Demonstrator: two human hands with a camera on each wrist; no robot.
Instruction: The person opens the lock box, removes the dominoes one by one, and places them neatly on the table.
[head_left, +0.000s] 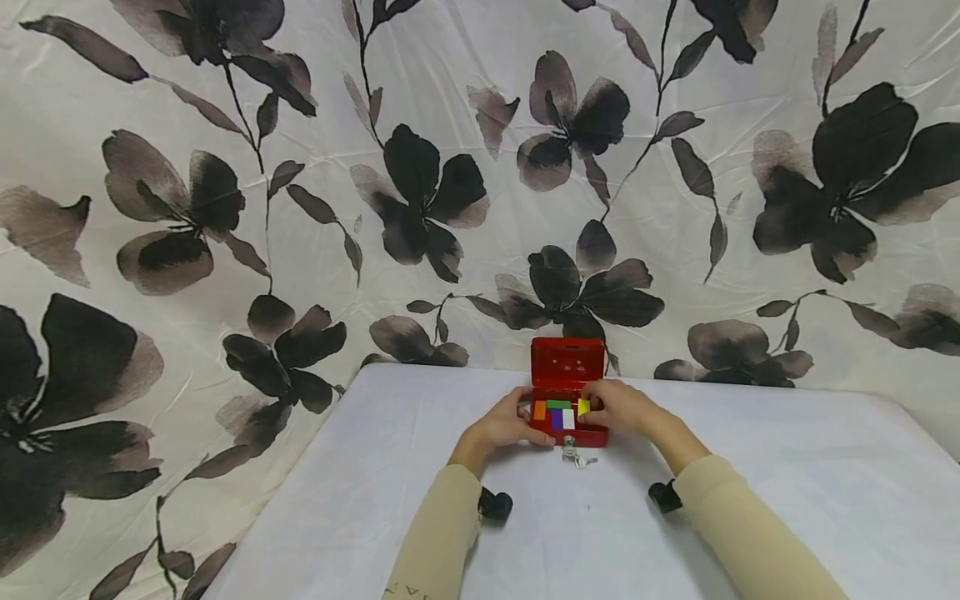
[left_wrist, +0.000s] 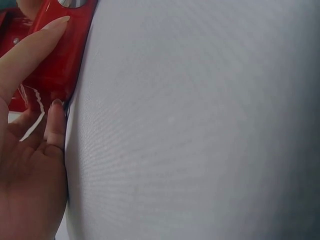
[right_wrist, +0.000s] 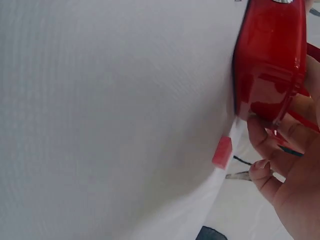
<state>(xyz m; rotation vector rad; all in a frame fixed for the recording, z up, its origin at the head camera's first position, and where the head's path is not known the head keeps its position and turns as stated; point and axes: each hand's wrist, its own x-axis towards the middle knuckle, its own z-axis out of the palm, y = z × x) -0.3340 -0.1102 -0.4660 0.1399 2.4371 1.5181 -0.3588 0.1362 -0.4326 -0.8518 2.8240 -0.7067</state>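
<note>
Head view: shows a white tabletop (head_left: 360, 517), smooth, with a slanting left edge and a rounded far-right corner. Behind it, shows a pale backdrop (head_left: 315, 67) printed with black and grey-brown flowers and leafy stems, lightly creased, spreading down past the tabletop's left side. Near the far edge, has a red box (head_left: 592, 437) standing on the white surface, raised lid (head_left: 566, 358) in front of the flowers, keys (head_left: 581, 460) just before the box. Inside, holds orange block (head_left: 540, 410), green block (head_left: 558, 404), purple block (head_left: 557, 419) and white block (head_left: 567, 419) close together, with yellow block (head_left: 583, 406) at the right. With the left hand (head_left: 504, 421), holds the box's left side, thumb along the front, grip clamped on the box. With the right hand (head_left: 626, 406), pinches the yellow block, grip together on it. Left wrist view: fills mostly with the tabletop, finely textured, darkening toward the right margin. Right wrist view: shows a soft shadow across the surface and a red block (right_wrist: 222, 152) lying near the box, close to the tabletop's edge.
</note>
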